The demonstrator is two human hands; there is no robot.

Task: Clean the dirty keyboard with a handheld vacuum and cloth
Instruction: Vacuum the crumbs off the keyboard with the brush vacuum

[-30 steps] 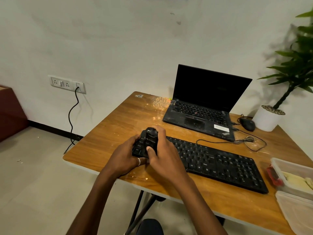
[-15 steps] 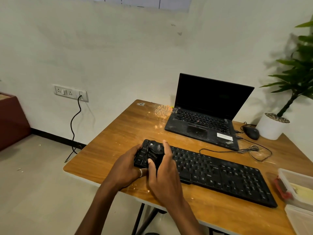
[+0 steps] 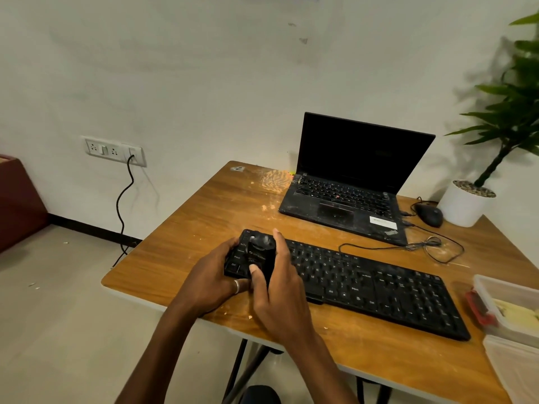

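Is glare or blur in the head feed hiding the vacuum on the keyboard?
Head view: little glare there, but the black vacuum blends into the black keyboard; head view: a glare patch on the table beside the laptop; head view: the plant at the right edge is blurred.

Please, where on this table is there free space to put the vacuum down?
Bare wood lies left of the laptop, behind the keyboard's left end, and in the strip between keyboard and the table's near edge. The right side is crowded: mouse, cable, pot, containers.
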